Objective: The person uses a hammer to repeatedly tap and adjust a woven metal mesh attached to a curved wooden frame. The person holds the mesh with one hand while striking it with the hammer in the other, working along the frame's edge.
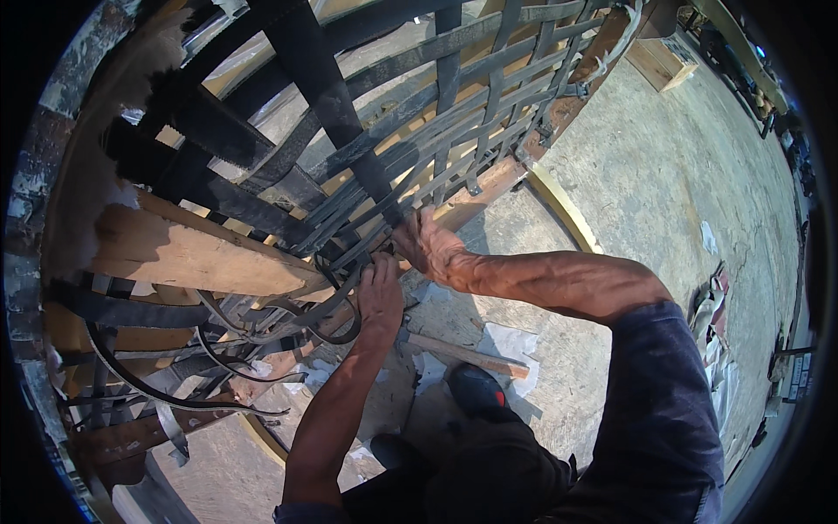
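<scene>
A wooden furniture frame (209,249) stands tilted in front of me, laced with woven dark webbing straps (410,131). My left hand (381,293) is at the frame's lower rail, its fingers curled over a webbing strap where several straps bunch together. Just beyond it and to the right, my right hand (428,249) is closed on the webbing at the edge of the weave, wrist bent. The two hands are almost touching. What lies under the fingertips is partly hidden. Loose strap ends (175,384) curl and hang below the rail to the left.
A thin wooden stick (467,354) and torn white scraps (511,345) lie on the concrete floor (646,183) near my shoe (480,391). A yellowish curved strip (563,208) extends from the frame. Crumpled cloth (711,323) is at the right, and a wooden block (661,63) sits farther back.
</scene>
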The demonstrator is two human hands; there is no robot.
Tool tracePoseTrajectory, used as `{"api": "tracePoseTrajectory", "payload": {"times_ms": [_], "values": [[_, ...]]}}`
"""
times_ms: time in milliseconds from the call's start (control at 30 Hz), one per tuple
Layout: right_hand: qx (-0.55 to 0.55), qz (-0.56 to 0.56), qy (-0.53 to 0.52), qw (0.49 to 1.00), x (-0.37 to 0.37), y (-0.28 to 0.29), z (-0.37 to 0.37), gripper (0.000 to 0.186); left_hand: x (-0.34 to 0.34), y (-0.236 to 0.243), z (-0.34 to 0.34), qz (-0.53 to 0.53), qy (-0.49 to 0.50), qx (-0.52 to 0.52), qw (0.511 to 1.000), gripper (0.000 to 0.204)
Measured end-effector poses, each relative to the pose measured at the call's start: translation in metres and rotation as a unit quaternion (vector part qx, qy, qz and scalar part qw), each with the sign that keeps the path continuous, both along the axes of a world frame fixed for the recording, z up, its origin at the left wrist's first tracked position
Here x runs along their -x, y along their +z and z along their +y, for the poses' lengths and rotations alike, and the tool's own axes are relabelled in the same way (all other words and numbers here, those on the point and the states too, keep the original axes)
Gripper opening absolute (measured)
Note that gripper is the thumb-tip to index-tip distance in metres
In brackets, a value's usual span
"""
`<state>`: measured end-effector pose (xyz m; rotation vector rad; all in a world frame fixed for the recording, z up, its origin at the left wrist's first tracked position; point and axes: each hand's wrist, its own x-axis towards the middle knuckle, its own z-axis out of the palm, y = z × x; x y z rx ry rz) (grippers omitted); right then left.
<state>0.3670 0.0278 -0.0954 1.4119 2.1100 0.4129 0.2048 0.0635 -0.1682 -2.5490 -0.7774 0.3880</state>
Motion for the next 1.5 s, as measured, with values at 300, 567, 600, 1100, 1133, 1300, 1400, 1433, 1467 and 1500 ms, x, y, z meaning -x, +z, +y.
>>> {"api": "tracePoseTrajectory", "payload": {"times_ms": [300, 567, 600, 1100, 1133, 1300, 1400, 1433, 1467, 1500], "values": [[0.001, 0.268, -0.014, 0.963, -0.067, -0.082, 0.023, 0.016, -0.011, -0.019, -0.094, -0.434, 0.327, 0.427, 0.723, 0.044], [0.084, 0.312, -0.177, 0.93, -0.061, -0.048, -0.018, 0.033, -0.03, -0.014, -0.114, -0.551, 0.45, 0.698, 0.088, 0.062], [0.122, 0.314, -0.233, 0.912, -0.056, -0.043, -0.015, 0.043, -0.033, -0.019, -0.108, -0.574, 0.447, 0.686, -0.002, 0.067], [-0.041, 0.448, -0.232, 0.862, -0.064, -0.128, -0.05, 0.059, -0.051, -0.03, -0.109, -0.528, 0.472, 0.688, 0.159, 0.056], [-0.101, 0.423, -0.178, 0.883, -0.066, -0.117, -0.046, 0.057, -0.042, -0.032, -0.105, -0.541, 0.477, 0.669, 0.181, 0.053], [-0.031, 0.324, -0.094, 0.941, -0.071, -0.07, -0.027, 0.038, -0.01, -0.025, -0.049, -0.617, 0.434, 0.527, 0.392, 0.049], [0.008, 0.215, -0.123, 0.969, -0.059, -0.052, -0.034, 0.032, -0.004, -0.01, -0.02, -0.584, 0.356, 0.442, 0.58, 0.067], [-0.003, 0.183, -0.118, 0.976, -0.049, -0.044, -0.037, 0.034, 0.005, -0.015, -0.011, -0.567, 0.35, 0.436, 0.605, 0.069], [-0.015, 0.151, -0.112, 0.982, -0.04, -0.035, -0.037, 0.036, 0.013, -0.025, 0.001, -0.552, 0.342, 0.428, 0.629, 0.071], [-0.029, 0.119, -0.105, 0.987, -0.032, -0.026, -0.038, 0.039, 0.018, -0.034, 0.01, -0.536, 0.334, 0.419, 0.652, 0.072]]}}
